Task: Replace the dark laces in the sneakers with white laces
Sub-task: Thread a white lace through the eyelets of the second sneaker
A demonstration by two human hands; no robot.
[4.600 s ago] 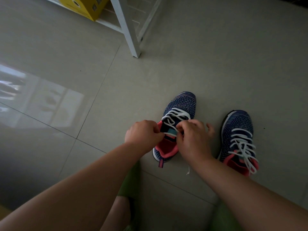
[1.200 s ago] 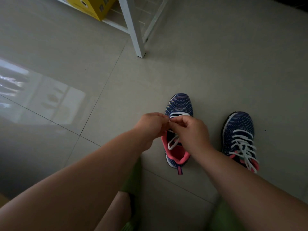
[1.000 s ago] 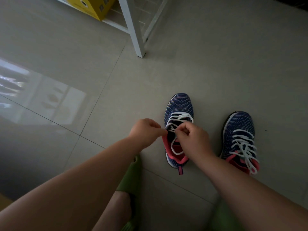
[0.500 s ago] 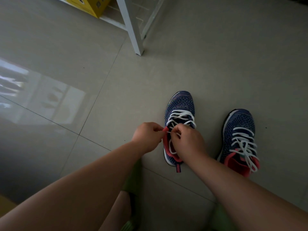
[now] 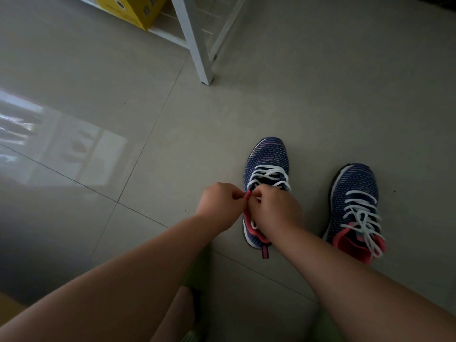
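your left hand (image 5: 220,206) sits at the near-left edge of the left sneaker (image 5: 266,183), fingers curled and pinching the pink collar at its top eyelet. your right hand (image 5: 274,209) lies over that sneaker's opening, touching your left, fingers curled; they seem to pinch the white lace (image 5: 267,174), though the fingertips are hidden, so you cannot tell exactly how. beyond your knuckles the lace already crosses the eyelets toward the toe. i judge you are on the last step here: threading or snugging the lace through the top eyelets of this sneaker. next you need a steady pull with the collar held still, so the rows do not loosen. to the right of it, well apart, the right sneaker (image 5: 355,206) is fully laced in white, ends loose. far beyond stand the white shelf leg (image 5: 197,45) and the yellow box (image 5: 133,8).
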